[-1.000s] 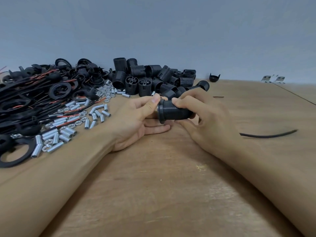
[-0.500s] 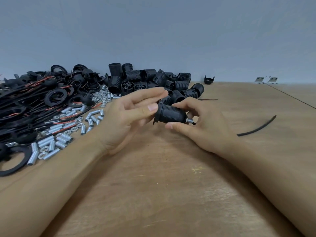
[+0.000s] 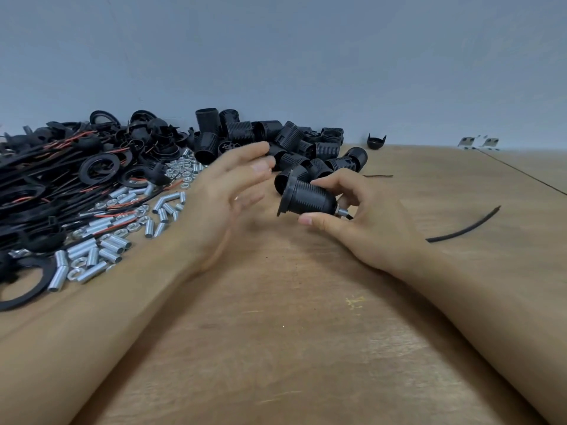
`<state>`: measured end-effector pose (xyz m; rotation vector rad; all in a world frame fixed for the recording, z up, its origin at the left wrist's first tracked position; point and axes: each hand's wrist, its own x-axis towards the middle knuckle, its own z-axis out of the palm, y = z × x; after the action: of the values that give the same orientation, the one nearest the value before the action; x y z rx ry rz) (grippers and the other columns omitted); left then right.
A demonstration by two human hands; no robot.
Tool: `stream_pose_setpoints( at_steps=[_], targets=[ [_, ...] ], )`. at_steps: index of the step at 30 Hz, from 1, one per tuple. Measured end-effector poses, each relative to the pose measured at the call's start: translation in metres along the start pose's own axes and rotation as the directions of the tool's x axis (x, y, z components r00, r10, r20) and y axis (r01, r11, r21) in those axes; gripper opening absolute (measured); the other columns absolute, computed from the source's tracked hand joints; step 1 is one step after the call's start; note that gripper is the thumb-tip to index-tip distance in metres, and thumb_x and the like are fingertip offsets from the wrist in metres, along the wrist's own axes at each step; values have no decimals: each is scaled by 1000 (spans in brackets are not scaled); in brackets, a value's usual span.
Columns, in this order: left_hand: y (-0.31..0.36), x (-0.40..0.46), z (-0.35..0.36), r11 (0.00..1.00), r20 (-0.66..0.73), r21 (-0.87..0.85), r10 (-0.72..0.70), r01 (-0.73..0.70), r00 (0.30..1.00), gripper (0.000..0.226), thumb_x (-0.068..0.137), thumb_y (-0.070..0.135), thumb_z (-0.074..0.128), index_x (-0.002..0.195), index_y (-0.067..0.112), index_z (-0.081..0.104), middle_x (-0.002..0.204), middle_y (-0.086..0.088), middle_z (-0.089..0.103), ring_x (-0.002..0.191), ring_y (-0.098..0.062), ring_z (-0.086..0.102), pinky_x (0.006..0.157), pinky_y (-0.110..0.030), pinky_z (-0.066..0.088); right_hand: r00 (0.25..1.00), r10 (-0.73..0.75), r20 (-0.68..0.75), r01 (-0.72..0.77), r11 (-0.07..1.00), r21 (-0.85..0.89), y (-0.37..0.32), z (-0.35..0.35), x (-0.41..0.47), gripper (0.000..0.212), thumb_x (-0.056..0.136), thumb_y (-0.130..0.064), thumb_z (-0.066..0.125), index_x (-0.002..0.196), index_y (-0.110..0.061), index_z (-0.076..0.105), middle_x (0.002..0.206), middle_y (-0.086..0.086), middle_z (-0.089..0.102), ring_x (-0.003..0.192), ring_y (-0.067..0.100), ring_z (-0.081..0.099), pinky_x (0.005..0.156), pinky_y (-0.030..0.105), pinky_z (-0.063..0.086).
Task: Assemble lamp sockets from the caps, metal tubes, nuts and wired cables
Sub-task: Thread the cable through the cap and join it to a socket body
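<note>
Right hand (image 3: 365,222) pinching socket (image 3: 306,199), axis sideways, flange end left, left hand (image 3: 227,194) fingers released

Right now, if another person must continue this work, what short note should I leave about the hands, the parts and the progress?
Right hand: grips one assembled socket, held above the table, with a metal tube end at its narrow side.
Left hand: open, blurred, holds nothing, apart from the socket.
Parts: socket shells piled at the back; wired cables with rings far left; metal tubes and nuts beside them; one loose cable piece at the right.
Done: this socket looks joined; I cannot see its inside.
Left: put it aside, then build the next.
</note>
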<state>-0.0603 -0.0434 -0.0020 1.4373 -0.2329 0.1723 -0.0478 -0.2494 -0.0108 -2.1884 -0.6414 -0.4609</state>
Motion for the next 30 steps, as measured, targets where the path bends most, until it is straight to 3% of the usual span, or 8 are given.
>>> stream_pose_setpoints(
  at_steps=[2,6,10,12,16,17,22,30],
  targets=[
    [0,-1,3,1000,73,8,-23,23,997,55,85,38,54,135,16,54,121,-3,71,121,-12,61,108,-38,42,1000,7,4,-7,1000,-12,1,0,1,34,76,-41,81,103,-34,62,89,-27,63,77,-6,55,71,3,39],
    [8,-2,-2,985,-46,-139,94,-99,995,41,94,36,43,108,10,70,61,-8,70,99,-31,71,97,-40,47,999,44,20,-44,999,13,3,0,3,34,77,-43,78,106,-31,64,95,-22,66,88,0,60,79,12,46],
    [-2,-2,3,998,8,57,33,-34,999,46,87,43,49,122,18,64,119,-3,71,116,-15,64,104,-40,46,998,40,47,-42,998,46,1,0,2,34,79,-39,78,107,-30,63,99,-19,68,93,2,63,80,12,47],
    [-4,-3,6,996,85,94,0,-9,996,53,86,48,50,130,19,58,123,-1,70,122,-12,60,107,-41,43,997,43,64,-46,997,56,1,0,2,34,79,-36,79,108,-30,62,98,-19,68,92,0,63,79,9,46],
    [4,-1,-3,987,-16,-60,148,-148,989,35,95,30,44,102,13,73,56,-6,66,96,-30,72,93,-40,47,994,56,92,-63,996,71,2,1,2,35,79,-34,80,109,-27,63,100,-14,69,97,4,63,86,16,48],
    [4,0,-5,985,-41,-39,165,-166,985,31,94,26,46,95,14,74,56,-5,66,89,-29,72,87,-37,49,995,55,88,-62,995,76,2,1,3,35,79,-34,80,109,-27,63,100,-14,69,97,3,63,87,17,48],
    [-6,-4,2,961,155,223,130,-163,979,35,85,24,59,120,18,66,120,0,71,117,-18,63,96,-38,50,994,35,103,-43,996,75,1,2,2,34,79,-32,80,108,-29,62,99,-16,69,95,2,63,84,17,49],
    [-5,-6,3,946,180,277,118,-166,976,38,86,22,59,122,10,66,121,-1,70,115,-15,65,96,-35,52,995,22,99,-27,999,46,-1,1,2,34,79,-34,80,108,-31,61,99,-17,68,96,-1,62,85,12,45]
  ],
)
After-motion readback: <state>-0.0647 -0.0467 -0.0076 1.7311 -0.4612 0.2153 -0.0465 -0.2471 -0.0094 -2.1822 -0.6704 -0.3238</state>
